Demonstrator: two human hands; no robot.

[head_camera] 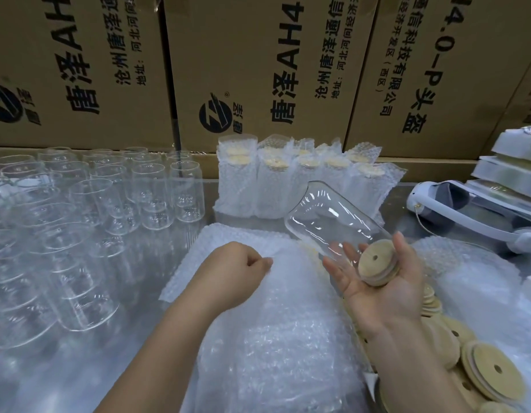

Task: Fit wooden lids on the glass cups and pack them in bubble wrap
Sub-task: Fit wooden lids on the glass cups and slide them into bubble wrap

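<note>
My right hand [386, 289] holds a clear glass cup [326, 217] tilted on its side, base pointing up and away. A round wooden lid [377, 266] with a small centre hole sits on the cup's mouth, resting in my palm. My left hand [237, 271] pinches the top sheet of a bubble wrap stack [267, 338] lying in the middle of the table. Several bare glass cups [88, 210] stand at the left. Several wrapped, lidded cups [300, 180] stand in rows at the back centre. Loose wooden lids [484, 368] are piled at the lower right.
Large cardboard boxes [258, 70] with printed text wall off the back. A white headset [466, 213] and stacked white packages [511, 162] lie at the right. More bubble wrap [481, 281] lies beyond the lid pile.
</note>
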